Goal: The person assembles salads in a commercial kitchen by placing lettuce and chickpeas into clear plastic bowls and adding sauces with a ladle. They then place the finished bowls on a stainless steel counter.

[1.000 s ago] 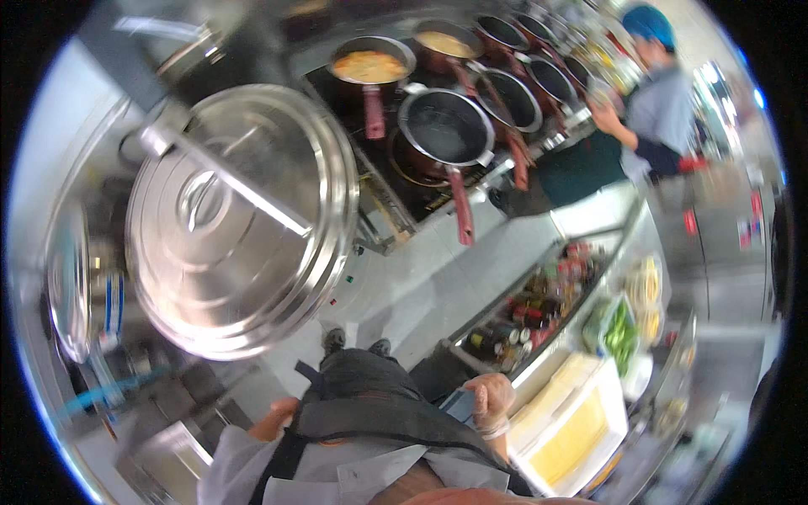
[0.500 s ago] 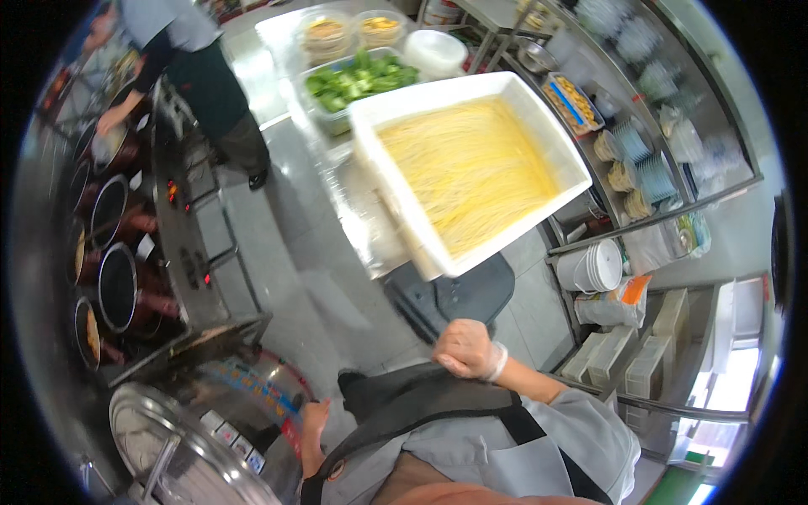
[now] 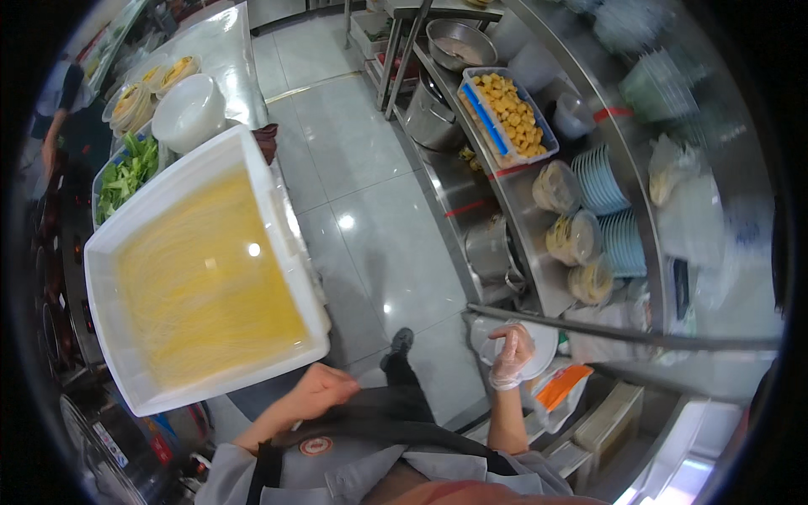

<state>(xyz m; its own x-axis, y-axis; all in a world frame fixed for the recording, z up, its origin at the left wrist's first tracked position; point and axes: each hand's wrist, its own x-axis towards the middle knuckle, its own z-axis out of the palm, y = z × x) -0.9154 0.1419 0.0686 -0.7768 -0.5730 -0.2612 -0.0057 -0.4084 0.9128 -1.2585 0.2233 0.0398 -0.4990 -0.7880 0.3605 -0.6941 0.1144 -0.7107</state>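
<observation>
My left hand (image 3: 321, 390) is bare and loosely closed, with nothing visible in it. It is at my waist, close to the near right corner of a large white tub (image 3: 313, 332) of thin yellow noodles (image 3: 202, 278) in liquid. My right hand (image 3: 512, 352) wears a clear plastic glove, and its fingers are curled with nothing showing between them. Under it, in this view, is the white round lid of a bucket (image 3: 543, 347) below the shelf. Whether the hand touches the lid I cannot tell.
Leafy greens (image 3: 128, 177), a stack of white round containers (image 3: 189, 114) and tubs of yellow food (image 3: 130, 105) stand behind the noodles. On the right, a metal shelf holds a box of golden cubes (image 3: 509, 114), blue plates (image 3: 602, 181) and lidded tubs (image 3: 555, 187). A rail (image 3: 581, 324) crosses near my right hand.
My view has turned right, bringing the shelf closer and the noodle tub to the left. My right hand has moved out to the bucket; my left hand has come up to my waist.
</observation>
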